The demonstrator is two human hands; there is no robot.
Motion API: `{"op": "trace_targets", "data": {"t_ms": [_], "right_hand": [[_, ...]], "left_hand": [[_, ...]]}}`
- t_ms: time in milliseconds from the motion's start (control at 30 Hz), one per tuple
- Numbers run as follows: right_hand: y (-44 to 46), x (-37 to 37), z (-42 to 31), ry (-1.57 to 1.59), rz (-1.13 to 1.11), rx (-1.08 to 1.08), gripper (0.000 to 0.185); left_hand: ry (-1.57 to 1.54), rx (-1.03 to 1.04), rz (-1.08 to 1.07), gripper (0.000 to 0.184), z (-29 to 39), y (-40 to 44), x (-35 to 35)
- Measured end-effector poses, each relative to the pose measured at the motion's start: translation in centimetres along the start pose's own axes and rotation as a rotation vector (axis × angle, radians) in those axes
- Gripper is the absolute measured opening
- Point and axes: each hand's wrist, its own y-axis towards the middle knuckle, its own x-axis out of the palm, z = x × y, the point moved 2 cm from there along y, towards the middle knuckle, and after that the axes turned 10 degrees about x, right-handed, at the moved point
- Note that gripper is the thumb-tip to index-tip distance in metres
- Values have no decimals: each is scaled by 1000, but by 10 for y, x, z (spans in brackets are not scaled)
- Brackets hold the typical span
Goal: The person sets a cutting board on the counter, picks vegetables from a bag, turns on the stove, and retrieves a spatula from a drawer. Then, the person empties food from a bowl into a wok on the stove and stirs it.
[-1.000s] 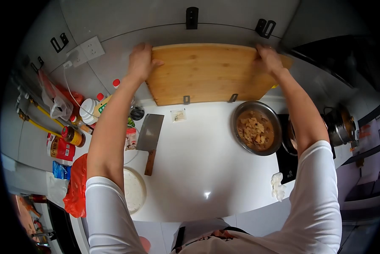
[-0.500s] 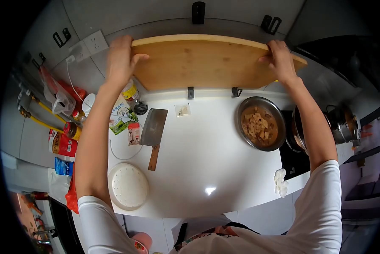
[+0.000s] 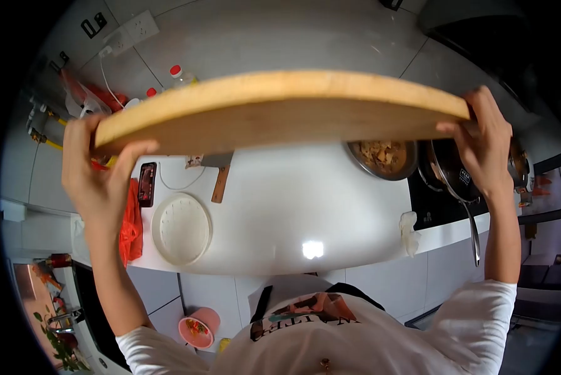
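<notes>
A large wooden cutting board [image 3: 280, 119] is held up over the counter, its thick edge facing me. My left hand [image 3: 99, 162] grips its left end, thumb on the underside. At the right end my right hand [image 3: 480, 134] is closed round it the same way. Under the board, on the white counter [image 3: 293, 200], lies a cleaver whose wooden handle [image 3: 220, 184] shows; most of its blade is hidden. A metal bowl of cut food in brown liquid [image 3: 383, 156] is partly covered from sight by the board.
On the left are a white round perforated tray [image 3: 181, 229], a phone [image 3: 147, 184] and a red plastic bag [image 3: 131, 228]. A pan [image 3: 458, 175] stands on the black cooktop [image 3: 443, 215], its handle sticking out over the counter edge. A crumpled white cloth [image 3: 409, 232] lies near that edge.
Both hands have brought the cutting board from the back wall towards me, and it now looks larger and tilted flatter. It now hides the cleaver's blade and part of the bowl.
</notes>
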Motion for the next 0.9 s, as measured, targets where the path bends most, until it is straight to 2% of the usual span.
{"op": "trace_targets", "data": {"t_ms": [100, 133, 267, 333, 433, 533, 667, 900], "right_hand": [[-31, -18, -12, 69, -131, 1, 34], [-42, -22, -15, 86, -185, 1, 34], [-89, -24, -26, 149, -384, -29, 33], [-109, -20, -30, 215, -460, -30, 32], [-131, -16, -39, 263, -550, -5, 32], [-148, -7, -41, 345, -693, 69, 32], [-158, 6, -41, 386, -742, 101, 31], [-166, 24, -42, 400, -787, 162, 30]], "left_hand": [[-88, -189, -130, 50, 24, -34, -26], [-93, -154, -163, 51, 27, -46, -31], [-135, -287, -287, 52, 56, -85, -48], [-141, -360, -430, 53, 65, -102, -51], [-152, -292, -555, 56, 71, -124, -53], [-192, -324, -593, 54, 75, -133, -49], [-212, -376, -671, 51, 73, -142, -41], [-249, -377, -649, 48, 65, -151, -14]]}}
